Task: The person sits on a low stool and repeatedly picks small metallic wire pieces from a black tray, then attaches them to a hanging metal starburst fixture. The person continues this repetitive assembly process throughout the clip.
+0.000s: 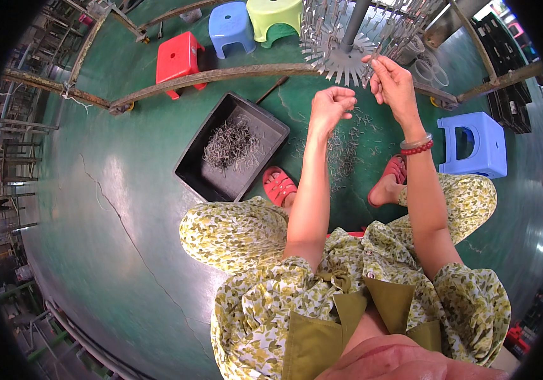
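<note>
A metal rack [346,56] with toothed round plates on a grey upright post stands in front of me, hung with many small metal pieces. My right hand [393,85] is raised at its near right edge, thumb and forefinger closed together among the hanging pieces; what they pinch is too small to make out. Just below the rack's near teeth, my left hand [331,109] is closed with its fingertips together, and anything in them is hidden. A black tray [186,166] on the floor to the left holds a heap of thin metal pins [230,145].
Loose metal pins [345,155] lie scattered on the green floor between my red sandals. A rusty frame bar [221,79] crosses ahead. Red [176,61], blue [230,28] and green stools [274,18] stand beyond it; another blue stool [490,149] is at right, near black crates [509,104].
</note>
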Demonstrator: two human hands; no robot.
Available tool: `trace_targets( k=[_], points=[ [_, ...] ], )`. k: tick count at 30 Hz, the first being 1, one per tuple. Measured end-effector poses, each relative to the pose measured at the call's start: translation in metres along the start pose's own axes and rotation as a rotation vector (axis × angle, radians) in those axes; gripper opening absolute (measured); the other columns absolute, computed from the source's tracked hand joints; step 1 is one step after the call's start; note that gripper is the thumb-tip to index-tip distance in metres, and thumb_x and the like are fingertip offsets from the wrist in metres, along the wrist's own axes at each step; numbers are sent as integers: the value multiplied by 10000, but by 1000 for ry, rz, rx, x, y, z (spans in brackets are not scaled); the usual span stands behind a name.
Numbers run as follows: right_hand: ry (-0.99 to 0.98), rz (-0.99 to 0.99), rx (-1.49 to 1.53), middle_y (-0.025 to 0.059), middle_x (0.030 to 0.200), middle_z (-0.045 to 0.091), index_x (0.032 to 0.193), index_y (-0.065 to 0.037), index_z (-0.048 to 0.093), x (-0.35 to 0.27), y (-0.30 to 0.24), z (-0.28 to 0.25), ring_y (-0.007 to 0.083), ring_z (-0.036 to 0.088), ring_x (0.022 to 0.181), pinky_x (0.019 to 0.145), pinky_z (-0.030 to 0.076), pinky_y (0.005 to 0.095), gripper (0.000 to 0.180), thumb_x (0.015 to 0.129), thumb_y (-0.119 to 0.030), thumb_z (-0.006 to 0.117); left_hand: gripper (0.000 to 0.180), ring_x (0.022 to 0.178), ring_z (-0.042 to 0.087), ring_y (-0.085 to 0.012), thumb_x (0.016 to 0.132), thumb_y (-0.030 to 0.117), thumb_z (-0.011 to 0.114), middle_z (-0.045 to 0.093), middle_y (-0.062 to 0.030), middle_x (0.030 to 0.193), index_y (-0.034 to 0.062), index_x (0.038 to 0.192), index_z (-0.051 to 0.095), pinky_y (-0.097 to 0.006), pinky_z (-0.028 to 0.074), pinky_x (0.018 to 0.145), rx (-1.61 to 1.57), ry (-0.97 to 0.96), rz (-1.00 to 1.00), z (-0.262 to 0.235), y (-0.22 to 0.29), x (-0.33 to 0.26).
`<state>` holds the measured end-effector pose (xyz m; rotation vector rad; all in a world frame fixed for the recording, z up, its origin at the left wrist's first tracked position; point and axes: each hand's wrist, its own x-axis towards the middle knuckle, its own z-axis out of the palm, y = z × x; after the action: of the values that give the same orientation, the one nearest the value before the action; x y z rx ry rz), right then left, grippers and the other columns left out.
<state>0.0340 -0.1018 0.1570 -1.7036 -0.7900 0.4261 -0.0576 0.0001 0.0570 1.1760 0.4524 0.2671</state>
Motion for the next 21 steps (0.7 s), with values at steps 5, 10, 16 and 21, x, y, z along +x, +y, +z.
trace_targets(
  k=[5,10,16,21],
  points=[
    [-87,34,2,-24,535,469,1050,-48,618,1,-7,0,21,398,407,391,311,176,250,946,-211,459,444,592,555,-70,715,110,736,629,-23,712,8,1120,586,-212,450,487,209,71,174,12,51,-23],
    [-96,37,-27,-28,538,469,1132,-62,602,4,-7,-1,17,396,417,401,314,172,269,936,-202,481,248,524,516,-70,725,156,735,598,-1,621,22,928,684,-224,404,449,352,204,262,13,38,-3],
    [118,1,-161,-21,557,504,1181,-59,580,-23,3,-13,19,397,426,407,315,181,293,907,-151,532,205,674,610,-104,798,116,669,669,-72,797,-22,949,667,-225,522,541,71,195,212,15,28,17],
    [103,135,-142,-9,553,518,1154,-48,597,-44,17,-20,25,412,421,401,326,191,275,903,-147,539,207,716,622,-131,851,37,583,650,-119,875,-61,1031,609,-230,550,571,-249,-11,121,19,17,37]
  ],
)
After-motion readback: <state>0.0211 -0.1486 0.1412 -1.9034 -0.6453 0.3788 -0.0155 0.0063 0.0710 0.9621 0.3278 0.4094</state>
